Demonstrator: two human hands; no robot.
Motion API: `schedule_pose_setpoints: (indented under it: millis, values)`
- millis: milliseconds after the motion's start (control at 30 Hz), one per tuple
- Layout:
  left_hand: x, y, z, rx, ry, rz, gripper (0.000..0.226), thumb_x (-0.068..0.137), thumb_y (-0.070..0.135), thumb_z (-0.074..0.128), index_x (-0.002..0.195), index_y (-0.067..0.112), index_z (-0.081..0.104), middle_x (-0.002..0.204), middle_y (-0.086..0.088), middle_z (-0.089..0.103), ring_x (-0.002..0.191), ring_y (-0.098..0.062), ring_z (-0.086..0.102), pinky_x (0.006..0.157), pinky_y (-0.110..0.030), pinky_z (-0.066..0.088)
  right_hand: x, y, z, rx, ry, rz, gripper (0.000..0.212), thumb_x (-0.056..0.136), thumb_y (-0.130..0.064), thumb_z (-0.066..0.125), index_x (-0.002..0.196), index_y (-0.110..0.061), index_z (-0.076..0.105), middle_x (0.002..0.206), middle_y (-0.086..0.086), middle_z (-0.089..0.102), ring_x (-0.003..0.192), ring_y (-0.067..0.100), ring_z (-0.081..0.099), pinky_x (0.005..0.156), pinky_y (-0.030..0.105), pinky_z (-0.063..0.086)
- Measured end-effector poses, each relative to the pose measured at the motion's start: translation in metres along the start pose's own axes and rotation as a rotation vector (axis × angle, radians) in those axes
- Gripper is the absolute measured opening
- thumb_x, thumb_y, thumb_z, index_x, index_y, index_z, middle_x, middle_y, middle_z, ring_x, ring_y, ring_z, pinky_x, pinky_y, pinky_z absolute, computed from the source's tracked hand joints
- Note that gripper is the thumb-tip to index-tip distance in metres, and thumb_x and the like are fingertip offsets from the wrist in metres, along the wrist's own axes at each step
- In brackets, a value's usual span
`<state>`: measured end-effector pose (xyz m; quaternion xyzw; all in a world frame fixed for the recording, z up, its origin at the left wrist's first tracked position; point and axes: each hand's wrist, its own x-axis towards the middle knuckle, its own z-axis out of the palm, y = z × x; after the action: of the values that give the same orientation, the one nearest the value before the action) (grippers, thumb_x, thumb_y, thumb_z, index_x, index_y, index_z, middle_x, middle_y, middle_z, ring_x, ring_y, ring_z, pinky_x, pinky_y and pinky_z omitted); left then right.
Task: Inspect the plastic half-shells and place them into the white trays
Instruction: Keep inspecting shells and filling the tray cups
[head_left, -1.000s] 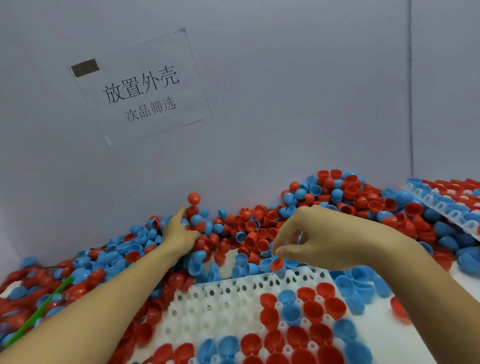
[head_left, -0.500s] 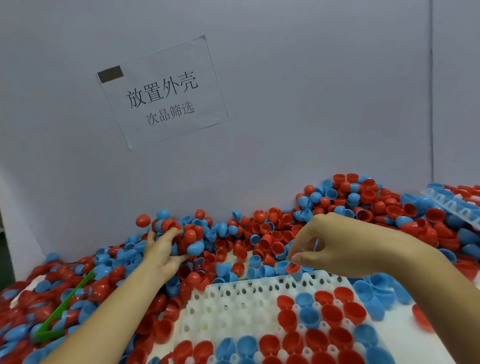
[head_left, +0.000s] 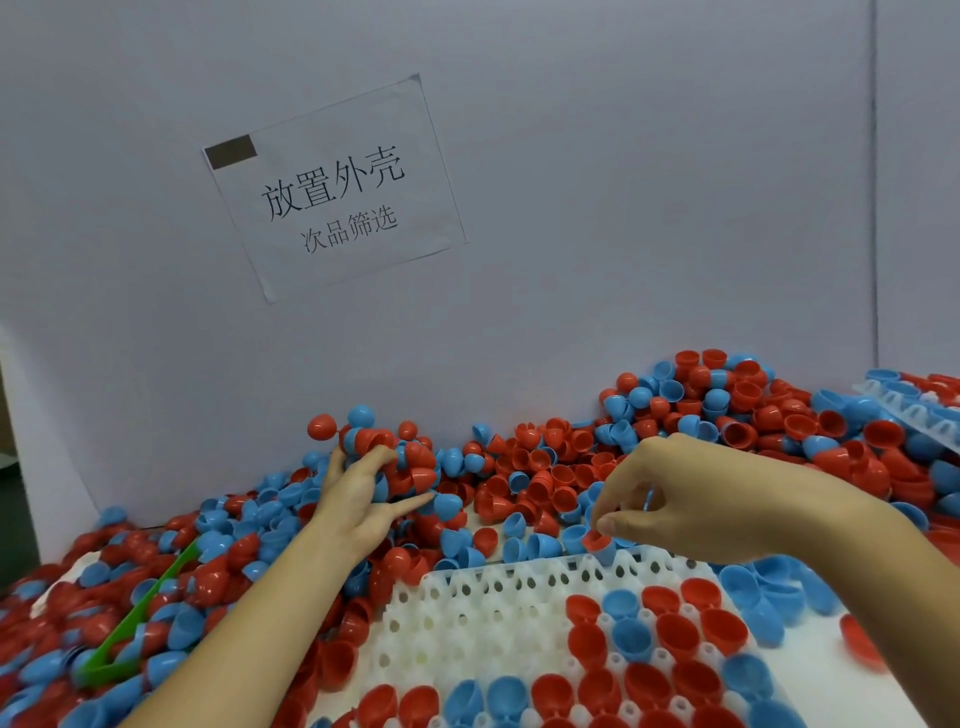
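A paper sign with printed characters is fixed to the grey wall in the upper left of the frame. Below it, a loose pile of red and blue half-shells runs across the middle of the frame, banked highest at the right. A green plastic strip lies among the shells at lower left. A second white tray, loaded with shells, sits at the right edge.

The white tray occupies the lower centre; its right and lower cells hold red and blue shells, open side up, while its left cells are bare.

The left hand reaches up into the pile at centre left, fingers curled around a clutch of red and blue shells; several shells ride above the fingers. The right hand hangs over the tray's far edge, thumb and fingers pinching a red half-shell at that edge. The white surface shows at lower right.
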<state>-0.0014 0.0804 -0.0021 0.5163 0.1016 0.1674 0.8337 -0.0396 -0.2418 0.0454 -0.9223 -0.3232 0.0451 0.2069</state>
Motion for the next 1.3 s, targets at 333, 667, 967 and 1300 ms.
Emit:
schedule_pose_setpoints:
  millis: [333,667,967,1300]
  values:
    - [-0.056,0.007,-0.010,-0.046,-0.158,0.076,0.042,0.089,-0.003,0.062,0.122,0.024,0.063,0.116,-0.011,0.072,0.106,-0.034,0.071,0.072,-0.059,0.058,0.001,-0.003,0.004,-0.018,-0.003,0.004,0.020,0.097,-0.043,0.057,0.109,-0.038,0.073,0.106,-0.019,0.071,0.087,0.000,0.067,0.082,0.025,0.058]
    - [-0.109,0.023,0.023,-0.073,-0.348,0.059,0.029,0.076,0.004,0.070,0.103,0.015,0.065,0.097,-0.011,0.073,0.099,-0.040,0.072,0.073,-0.058,0.058,0.010,-0.027,0.019,0.109,0.099,-0.056,0.043,0.087,-0.062,0.056,0.128,-0.052,0.051,0.101,-0.024,0.066,0.090,-0.009,0.064,0.080,0.018,0.054]
    - [-0.118,0.005,0.038,-0.174,-0.393,-0.079,0.048,0.073,0.001,0.071,0.119,0.014,0.065,0.112,-0.016,0.072,0.104,-0.039,0.070,0.073,-0.058,0.058,0.018,-0.045,0.044,0.278,0.204,-0.120,0.023,0.089,-0.046,0.068,0.111,-0.042,0.064,0.093,-0.013,0.070,0.082,0.002,0.069,0.072,0.022,0.059]
    - [-0.101,0.024,0.019,-0.225,-0.334,-0.024,0.035,0.068,0.001,0.072,0.100,0.015,0.065,0.095,-0.013,0.075,0.093,-0.038,0.074,0.072,-0.057,0.058,0.018,-0.044,0.040,0.333,0.251,0.040,0.026,0.100,-0.019,0.041,0.102,-0.041,0.054,0.082,0.006,0.070,0.074,0.030,0.069,0.060,0.043,0.058]
